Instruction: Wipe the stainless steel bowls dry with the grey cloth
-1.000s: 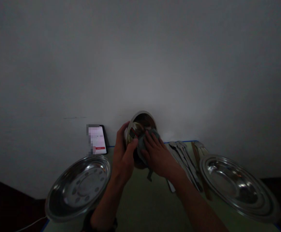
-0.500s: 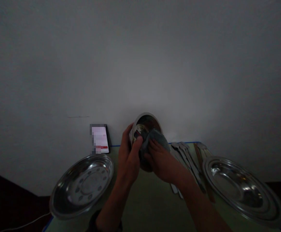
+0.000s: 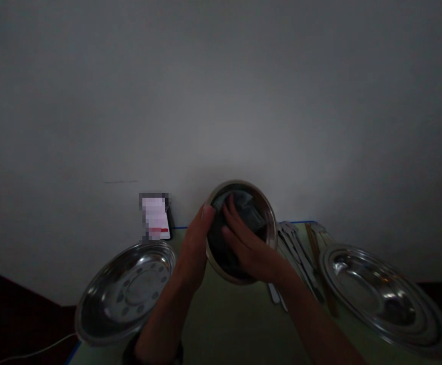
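Note:
A round metal bowl [image 3: 271,223] is held up over the table, its mouth turned toward me. My left hand [image 3: 195,244] grips the bowl's left side, thumb on the rim and the other fingers hidden behind it. Inside lies a grey-green cloth [image 3: 252,212], spread over part of the inner wall. My right hand [image 3: 250,251] reaches into the bowl and presses the cloth with its fingers fairly straight.
On the left stands a large metal basin [image 3: 141,289], with a phone [image 3: 156,218] leaning on the wall behind it. Several metal spoons [image 3: 300,258], chopsticks [image 3: 316,263] and stacked metal dishes [image 3: 365,289] lie right on the green table [image 3: 236,324].
The bowl has turned so that its mouth faces me more fully. My right hand and the cloth have moved from its near right edge deeper inside.

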Motion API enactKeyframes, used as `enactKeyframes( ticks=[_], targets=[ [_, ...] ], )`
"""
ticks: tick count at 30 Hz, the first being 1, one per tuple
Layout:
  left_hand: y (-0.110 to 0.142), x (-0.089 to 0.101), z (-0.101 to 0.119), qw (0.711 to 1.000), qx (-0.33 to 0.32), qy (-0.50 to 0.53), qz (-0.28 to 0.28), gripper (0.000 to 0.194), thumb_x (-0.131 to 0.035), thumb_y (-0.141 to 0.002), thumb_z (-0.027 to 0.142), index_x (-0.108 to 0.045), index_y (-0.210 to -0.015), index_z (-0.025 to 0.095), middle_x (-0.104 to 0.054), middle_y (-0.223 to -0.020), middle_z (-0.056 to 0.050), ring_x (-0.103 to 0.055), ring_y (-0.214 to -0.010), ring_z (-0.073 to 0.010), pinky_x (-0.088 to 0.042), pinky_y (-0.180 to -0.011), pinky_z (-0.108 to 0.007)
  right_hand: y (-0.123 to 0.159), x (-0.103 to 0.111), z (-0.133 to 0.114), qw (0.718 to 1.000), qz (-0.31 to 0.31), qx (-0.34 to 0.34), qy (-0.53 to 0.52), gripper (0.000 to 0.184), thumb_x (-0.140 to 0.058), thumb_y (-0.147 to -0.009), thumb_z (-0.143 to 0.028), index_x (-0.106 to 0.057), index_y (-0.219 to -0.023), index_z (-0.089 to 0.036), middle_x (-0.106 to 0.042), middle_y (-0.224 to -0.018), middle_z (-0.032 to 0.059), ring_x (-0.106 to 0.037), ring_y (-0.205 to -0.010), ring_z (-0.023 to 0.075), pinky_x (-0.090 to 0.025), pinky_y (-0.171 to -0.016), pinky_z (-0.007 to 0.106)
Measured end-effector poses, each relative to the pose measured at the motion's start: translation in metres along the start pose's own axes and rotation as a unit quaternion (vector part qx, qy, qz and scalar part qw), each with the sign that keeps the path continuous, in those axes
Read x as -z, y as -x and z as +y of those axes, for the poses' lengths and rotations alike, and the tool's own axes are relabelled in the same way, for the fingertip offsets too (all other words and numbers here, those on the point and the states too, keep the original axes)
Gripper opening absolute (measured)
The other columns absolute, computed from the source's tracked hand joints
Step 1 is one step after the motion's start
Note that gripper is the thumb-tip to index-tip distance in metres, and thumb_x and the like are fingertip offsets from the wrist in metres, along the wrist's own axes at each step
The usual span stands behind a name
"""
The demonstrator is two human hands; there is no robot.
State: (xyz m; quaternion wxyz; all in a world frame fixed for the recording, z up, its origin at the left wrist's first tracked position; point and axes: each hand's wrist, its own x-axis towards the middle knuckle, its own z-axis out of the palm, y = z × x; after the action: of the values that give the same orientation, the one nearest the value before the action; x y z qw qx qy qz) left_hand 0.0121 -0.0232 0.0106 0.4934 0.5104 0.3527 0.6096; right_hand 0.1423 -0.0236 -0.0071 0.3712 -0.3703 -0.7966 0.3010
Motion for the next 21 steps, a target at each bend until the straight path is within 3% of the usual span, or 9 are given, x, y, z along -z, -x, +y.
enactKeyframes(
  ticks=[3,5,9,13,17,21],
  targets=[
    [0.002,-0.002,0.002,0.995,0.065,0.074,0.012,0.050,-0.056,-0.079,0.061,-0.075,-0.097,0.019,-0.075,-0.104,-0.006,-0.054,-0.124,-0.0280,-0.038,-0.109,-0.039,0.004,0.000,-0.016,0.997,-0.018,0.016,-0.071,0.066,-0.024,-0.098,-0.048,-0.009,-0.152,-0.012,0.005,-0.160,0.0025,0.006,-0.145,0.0139,-0.002,-0.120,0.038],
    [0.003,-0.004,0.005,0.993,0.070,0.083,0.040,0.048,-0.059,-0.076,0.062,-0.076,-0.088,0.018,-0.076,-0.093,-0.006,-0.056,-0.121,-0.0290,-0.040,-0.107,-0.040,0.006,0.002,-0.021,0.995,-0.037,0.024,-0.087,0.062,-0.028,-0.098,-0.047,-0.016,-0.152,-0.018,-0.007,-0.160,0.0014,-0.003,-0.146,0.0149,-0.007,-0.121,0.039],
    [0.000,0.001,0.008,0.991,0.030,0.074,0.110,0.041,-0.064,-0.075,0.056,-0.075,-0.086,0.019,-0.076,-0.094,-0.004,-0.057,-0.119,-0.0278,-0.042,-0.106,-0.040,0.007,0.007,-0.027,0.993,-0.071,0.063,-0.067,0.048,-0.035,-0.098,-0.038,-0.040,-0.143,-0.023,-0.041,-0.150,0.0037,-0.034,-0.140,0.0160,-0.024,-0.118,0.037],
    [-0.005,0.012,0.007,0.992,-0.053,0.038,0.104,0.040,-0.058,-0.083,0.053,-0.073,-0.097,0.019,-0.074,-0.105,-0.004,-0.060,-0.115,-0.0258,-0.044,-0.102,-0.040,0.010,0.013,-0.036,0.993,-0.108,0.053,0.012,0.033,-0.037,-0.098,-0.026,-0.063,-0.117,-0.020,-0.068,-0.116,0.0052,-0.062,-0.106,0.0161,-0.045,-0.097,0.032],
    [-0.005,0.015,0.008,0.987,-0.123,-0.050,0.087,0.035,-0.057,-0.086,0.048,-0.072,-0.104,0.022,-0.070,-0.118,-0.001,-0.058,-0.119,-0.0238,-0.042,-0.103,-0.036,0.017,0.021,-0.041,0.986,-0.105,-0.028,0.129,0.028,-0.041,-0.096,-0.025,-0.068,-0.094,-0.018,-0.071,-0.098,0.0072,-0.064,-0.089,0.0195,-0.047,-0.082,0.034],
    [-0.002,0.009,0.005,0.988,-0.131,-0.075,0.044,0.038,-0.055,-0.089,0.044,-0.064,-0.123,0.030,-0.065,-0.128,0.001,-0.053,-0.124,-0.0232,-0.038,-0.107,-0.037,0.016,0.015,-0.034,0.983,-0.053,-0.045,0.172,0.023,-0.044,-0.093,-0.020,-0.065,-0.099,-0.015,-0.065,-0.109,0.0115,-0.060,-0.102,0.0234,-0.045,-0.093,0.041]
  ],
)
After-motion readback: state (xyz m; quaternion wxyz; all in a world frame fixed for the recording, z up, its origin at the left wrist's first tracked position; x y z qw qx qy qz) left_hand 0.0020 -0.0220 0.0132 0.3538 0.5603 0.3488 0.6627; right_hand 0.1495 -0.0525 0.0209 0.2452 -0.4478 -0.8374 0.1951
